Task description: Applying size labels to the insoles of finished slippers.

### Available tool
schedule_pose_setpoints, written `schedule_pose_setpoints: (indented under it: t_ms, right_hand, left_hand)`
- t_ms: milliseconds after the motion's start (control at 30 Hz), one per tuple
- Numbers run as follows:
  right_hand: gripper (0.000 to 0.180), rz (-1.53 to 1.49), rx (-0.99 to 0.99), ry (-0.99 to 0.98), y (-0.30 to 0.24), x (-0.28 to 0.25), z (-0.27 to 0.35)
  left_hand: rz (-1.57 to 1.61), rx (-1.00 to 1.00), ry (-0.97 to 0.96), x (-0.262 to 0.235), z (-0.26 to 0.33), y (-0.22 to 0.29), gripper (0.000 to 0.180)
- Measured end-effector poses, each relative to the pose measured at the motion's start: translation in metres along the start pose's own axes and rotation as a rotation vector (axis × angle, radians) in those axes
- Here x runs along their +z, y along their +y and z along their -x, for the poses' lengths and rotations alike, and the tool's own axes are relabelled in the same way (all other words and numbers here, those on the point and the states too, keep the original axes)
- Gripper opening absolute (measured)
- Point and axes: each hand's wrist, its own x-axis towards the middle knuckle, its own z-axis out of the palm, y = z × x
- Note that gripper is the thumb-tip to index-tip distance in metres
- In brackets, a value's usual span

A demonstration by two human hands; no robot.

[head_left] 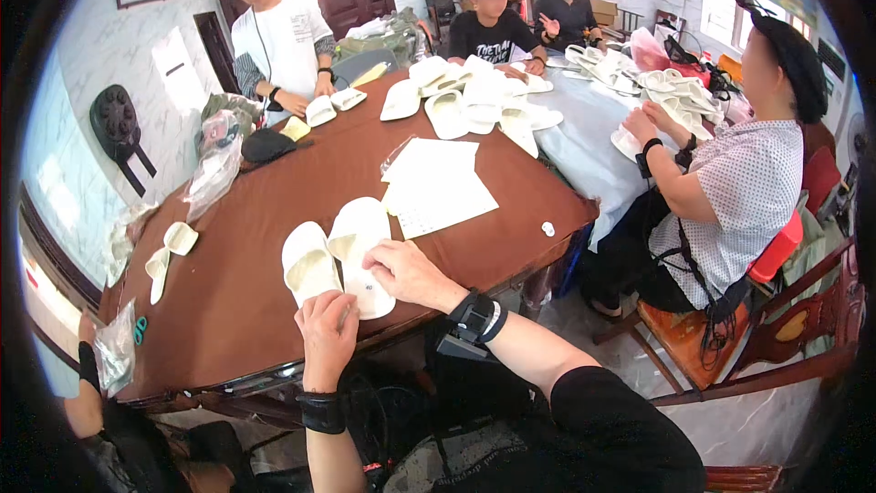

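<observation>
A pair of white slippers lies side by side at the near edge of the brown table: a left slipper (304,254) and a right slipper (356,219). My left hand (328,327) is over the heel ends, its fingers curled together; anything small in them is hidden. Across the right slipper's footbed reaches my right hand (409,274), fingers bent and fingertips close together near the strap. What they pinch, if anything, is too small to make out. A small dark mark shows on that footbed. Just beyond the slippers lie white paper sheets (447,205).
The brown cloth-covered table (228,265) bears a heap of white slippers (461,100) at its far side. Another slipper pair (169,256), teal scissors (140,330) and a plastic bag (117,351) lie left. Several people work around; one person (730,173) sits right.
</observation>
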Motion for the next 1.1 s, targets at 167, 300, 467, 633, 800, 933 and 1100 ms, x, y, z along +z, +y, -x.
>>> schedule_pose_setpoints:
  t_ms: [167, 300, 467, 633, 800, 933, 1100]
  right_hand:
    - [0.011, -0.018, -0.006, 0.018, -0.002, 0.002, -0.004]
    - [0.010, -0.059, 0.017, 0.045, 0.001, 0.001, -0.007]
    - [0.010, -0.079, 0.001, 0.120, -0.001, -0.001, -0.006]
    - [0.008, -0.014, -0.013, 0.134, 0.000, -0.001, -0.003]
    - [0.008, 0.015, -0.029, 0.156, -0.004, 0.002, 0.000]
    - [0.007, 0.014, -0.033, 0.171, -0.004, 0.003, 0.002]
    - [0.009, -0.014, -0.017, 0.175, -0.002, 0.008, 0.002]
  left_hand:
    - [0.064, -0.043, -0.019, 0.004, -0.008, -0.014, 0.014]
    - [0.080, -0.065, -0.048, 0.003, -0.013, -0.008, 0.016]
    - [0.041, -0.028, -0.024, 0.007, -0.010, -0.010, 0.024]
    - [0.008, 0.031, -0.062, 0.006, -0.008, -0.009, 0.028]
    - [-0.017, 0.029, -0.078, 0.005, -0.004, -0.012, 0.034]
    - [-0.081, 0.034, -0.096, 0.006, -0.008, -0.008, 0.036]
    - [-0.171, 0.029, -0.060, 0.012, -0.005, -0.004, 0.038]
